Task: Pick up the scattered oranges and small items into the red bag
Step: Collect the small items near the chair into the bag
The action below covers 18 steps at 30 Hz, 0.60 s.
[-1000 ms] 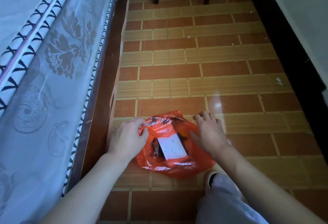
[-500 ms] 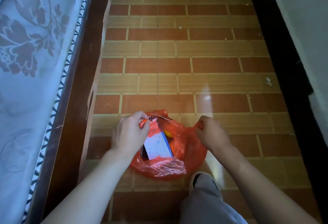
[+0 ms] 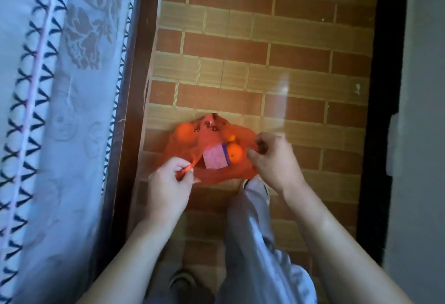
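The red plastic bag (image 3: 190, 146) hangs just above the brick-patterned floor, its mouth pulled wide. My left hand (image 3: 169, 183) pinches the bag's left handle. My right hand (image 3: 273, 159) grips the right handle. Inside I see an orange (image 3: 234, 153), a small white and purple box (image 3: 216, 158) beside it, and another orange (image 3: 184, 131) showing through the plastic at the far left. The frame is blurred.
A bed with a pale flowered cover (image 3: 60, 111) and a dark wooden frame (image 3: 134, 86) runs along the left. A dark skirting (image 3: 382, 111) and grey wall bound the right. My grey trouser leg (image 3: 252, 231) and shoes stand below the bag.
The camera has risen and tilted down. Both hands now hold the bag's handles further apart and nearer to me, opening its mouth so the oranges show.
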Each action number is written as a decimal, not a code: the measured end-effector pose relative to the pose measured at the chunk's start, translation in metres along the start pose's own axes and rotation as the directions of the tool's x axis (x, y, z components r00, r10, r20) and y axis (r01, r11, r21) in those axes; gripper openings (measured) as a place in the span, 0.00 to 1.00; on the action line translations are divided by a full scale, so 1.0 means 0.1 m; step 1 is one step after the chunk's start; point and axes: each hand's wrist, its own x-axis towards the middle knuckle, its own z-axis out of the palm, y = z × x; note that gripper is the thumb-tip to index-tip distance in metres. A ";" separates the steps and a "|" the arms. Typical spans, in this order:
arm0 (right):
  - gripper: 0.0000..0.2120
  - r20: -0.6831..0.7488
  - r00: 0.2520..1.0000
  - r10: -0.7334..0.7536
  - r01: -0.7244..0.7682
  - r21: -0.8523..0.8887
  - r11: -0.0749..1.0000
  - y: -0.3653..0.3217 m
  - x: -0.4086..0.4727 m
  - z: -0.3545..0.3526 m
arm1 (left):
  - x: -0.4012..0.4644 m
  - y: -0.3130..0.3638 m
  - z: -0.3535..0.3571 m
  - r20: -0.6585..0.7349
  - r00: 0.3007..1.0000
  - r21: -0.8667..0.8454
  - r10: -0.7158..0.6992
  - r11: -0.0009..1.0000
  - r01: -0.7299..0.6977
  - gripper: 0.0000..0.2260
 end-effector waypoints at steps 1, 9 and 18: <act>0.06 0.023 1.000 0.006 -0.006 -0.002 1.000 -0.09 -0.14 -0.09 | -0.10 0.06 -0.10 -0.020 1.000 -0.013 -0.008 1.000 0.008 0.06; 0.02 -0.045 0.998 -0.041 0.041 -0.013 0.999 -1.10 -1.29 -0.82 | -0.90 0.90 -1.17 -0.087 0.996 -0.115 -0.028 0.993 0.018 0.05; 0.02 -0.184 0.982 -0.039 0.059 0.102 0.993 -2.30 -2.70 -1.72 | -1.94 1.79 -2.64 -0.149 0.980 -0.101 0.133 0.984 -0.149 0.04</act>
